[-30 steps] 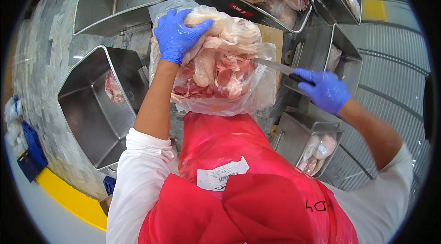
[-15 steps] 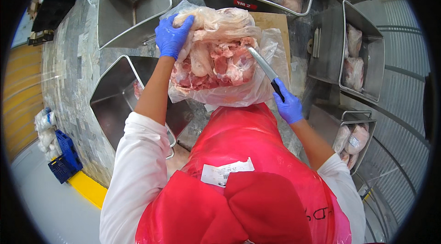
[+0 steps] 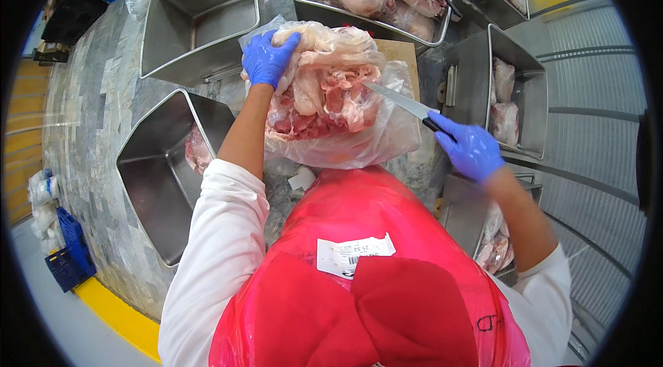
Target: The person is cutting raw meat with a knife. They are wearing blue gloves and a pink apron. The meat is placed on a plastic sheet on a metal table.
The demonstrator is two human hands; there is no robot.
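Note:
A large piece of raw meat with pale skin folds lies on an opened clear plastic bag, over a tan board. My left hand, in a blue glove, grips the meat's upper left edge, its fingertips partly hidden. My gloved right hand is closed round the black handle of a knife. The blade points left, and its tip meets the right side of the meat. Whether the tip has gone in, I cannot tell.
A metal tub of bagged meat stands beyond the board. Another deep tub is at the far left, and one holding a single meat piece sits nearer left. More tubs with wrapped meat line the right.
My right hand has moved right, and the knife lies flatter, its tip still at the meat. My left hand keeps its place on the meat. The whole view has shifted slightly.

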